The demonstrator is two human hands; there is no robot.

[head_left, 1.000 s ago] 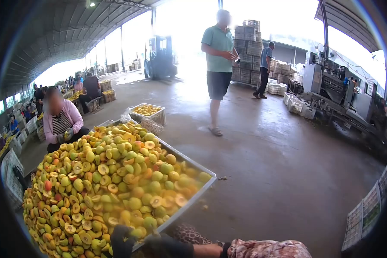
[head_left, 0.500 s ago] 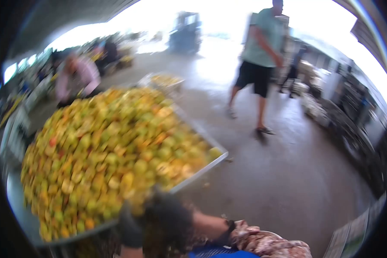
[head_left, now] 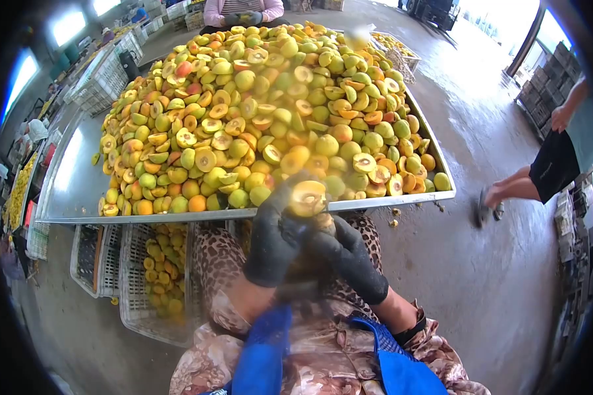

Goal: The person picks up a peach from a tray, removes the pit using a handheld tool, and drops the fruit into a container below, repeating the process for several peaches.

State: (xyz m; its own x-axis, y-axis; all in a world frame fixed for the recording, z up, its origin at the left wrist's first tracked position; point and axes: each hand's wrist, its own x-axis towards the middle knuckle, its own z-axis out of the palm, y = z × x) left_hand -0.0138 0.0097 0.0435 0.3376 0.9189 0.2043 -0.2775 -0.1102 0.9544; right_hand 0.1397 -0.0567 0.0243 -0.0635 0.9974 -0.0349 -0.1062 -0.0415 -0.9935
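My left hand [head_left: 270,230], in a dark glove, is closed around a halved peach [head_left: 308,199] whose pale cut face points up. Against its lower right my right hand [head_left: 357,258], gloved too, has its fingers curled in. A small brownish piece shows between the hands, but what the right fingers hold is blurred and cannot be made out. Just beyond both hands stands a metal-rimmed table [head_left: 237,214]. On it lies a big heap of peaches [head_left: 211,125], yellow, green and reddish, many of them cut in half.
Below the table's left side, a white plastic crate [head_left: 133,263] holds more peach pieces, beside another crate [head_left: 85,260]. Across the heap sits a person in pink sleeves [head_left: 212,10]. On the right, a person in black shorts [head_left: 553,168] walks on the wet floor [head_left: 468,276].
My view has swung down and to the right, onto the table and my lap. My hands now show more clearly, together around the peach half. The walking person appears farther right.
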